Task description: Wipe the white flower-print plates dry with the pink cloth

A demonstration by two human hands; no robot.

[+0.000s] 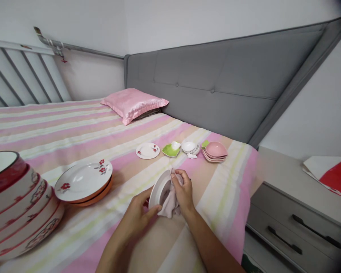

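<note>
One white dish (158, 191) is tilting over my bed (88, 248), left hand (138, 212) gripping it, right hand (184, 193) pinching a cloth (169, 204) on its rim, so I'm mid-wipe, not seeing whether the stacked plates (83, 180) are done tbh.

Bare forearms (118, 242) angled inward, left hand (143, 210) cupped, right hand (184, 191) slightly higher, its fingers (184, 175) bent

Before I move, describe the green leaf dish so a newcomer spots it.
Find the grey headboard, then the striped bedspread below it. There, look between the small flowered plate and the little white bowls. The leaf dish is mostly green, unlike the pink dishes, which show green only at one corner.
</note>
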